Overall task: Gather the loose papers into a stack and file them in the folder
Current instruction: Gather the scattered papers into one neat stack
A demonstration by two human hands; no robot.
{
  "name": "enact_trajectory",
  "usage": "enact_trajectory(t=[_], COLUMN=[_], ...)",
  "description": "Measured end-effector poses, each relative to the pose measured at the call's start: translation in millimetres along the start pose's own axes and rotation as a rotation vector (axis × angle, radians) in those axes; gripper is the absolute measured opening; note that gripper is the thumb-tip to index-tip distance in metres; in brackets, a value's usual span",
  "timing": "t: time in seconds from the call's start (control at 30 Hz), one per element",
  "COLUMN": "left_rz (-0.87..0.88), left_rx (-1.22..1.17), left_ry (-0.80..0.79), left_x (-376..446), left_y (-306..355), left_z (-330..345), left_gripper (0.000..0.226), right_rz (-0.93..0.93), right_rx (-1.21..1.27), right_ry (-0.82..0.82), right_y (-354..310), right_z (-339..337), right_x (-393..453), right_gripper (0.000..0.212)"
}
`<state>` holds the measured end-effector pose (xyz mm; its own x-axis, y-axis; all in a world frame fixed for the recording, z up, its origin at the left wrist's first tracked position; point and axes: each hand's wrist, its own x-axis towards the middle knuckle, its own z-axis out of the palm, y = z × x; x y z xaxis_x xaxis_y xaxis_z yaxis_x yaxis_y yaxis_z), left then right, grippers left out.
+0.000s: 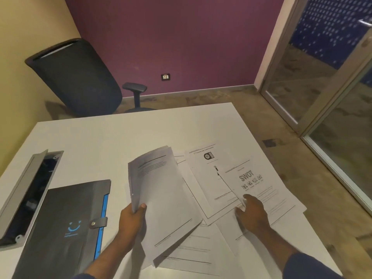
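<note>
Two bare hands work over a white table (104, 141).

Left hand (131, 217): fingers curled shut around the lower edge of a stack of papers (159, 190), thumb pressed on the top sheet; the stack is lifted off the table and tilted, its far end fanned slightly.

Right hand (252, 211): palm down, fingers spread narrow, fingertips touching a sheet headed SWOT (259, 186); nothing is gripped.

Loose papers (203, 238): several printed sheets lie overlapping on the table, under and between both hands. One sheet with a round emblem (207, 168) lies partly under the SWOT sheet.

Folder (68, 224): dark, with a blue edge strip and a snap tab, closed, flat on the table to the left of the held stack, apart from the loose sheets.

Cable tray (30, 190): open flap set in the table, just left of the folder.

Office chair (80, 77): dark, beyond the far table edge, against the yellow wall.
</note>
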<state>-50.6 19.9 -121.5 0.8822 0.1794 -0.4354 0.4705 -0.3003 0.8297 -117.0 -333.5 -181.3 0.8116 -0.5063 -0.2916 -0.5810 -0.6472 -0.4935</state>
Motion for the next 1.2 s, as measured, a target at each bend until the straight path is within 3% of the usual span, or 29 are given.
enact_trajectory(t=[0.13, 0.27, 0.53, 0.67, 0.77, 0.87, 1.03, 1.13, 1.2], left_rz=[-0.058, -0.087, -0.146, -0.183, -0.206, -0.234, -0.258, -0.267, -0.272], left_rx=[-0.020, 0.003, 0.006, 0.017, 0.033, 0.038, 0.045, 0.046, 0.041], left_ry=[-0.008, -0.064, -0.056, -0.031, -0.030, -0.019, -0.010, -0.019, -0.023], left_x=[-1, -2, 7, 12, 14, 13, 10, 9, 9], left_y=[1, 3, 3, 1, -1, -3, -7, -8, -7], left_z=[5, 8, 5, -2, -4, -4, -6, -5, -3], left_gripper=[0.044, 0.041, 0.040, 0.042, 0.043, 0.043, 0.044, 0.043, 0.042], right_rz=[0.069, 0.110, -0.012, -0.070, -0.192, -0.239, -0.254, -0.225, -0.241], right_rx=[-0.258, -0.281, -0.653, -0.515, -0.342, -0.204, -0.323, -0.508, -0.573], right_ry=[0.059, -0.016, -0.071, -0.004, 0.044, -0.046, -0.249, -0.284, -0.261], right_y=[8, 6, 3, -18, -48, -82, -114, -116, -118], right_z=[-7, -3, 5, -1, 5, 17, 48, 69, 76], right_x=[16, 18, 13, 22, 27, 30, 26, 23, 21], right_gripper=[0.051, 0.038, 0.030, 0.012, 0.013, 0.029, 0.011, 0.066, 0.074])
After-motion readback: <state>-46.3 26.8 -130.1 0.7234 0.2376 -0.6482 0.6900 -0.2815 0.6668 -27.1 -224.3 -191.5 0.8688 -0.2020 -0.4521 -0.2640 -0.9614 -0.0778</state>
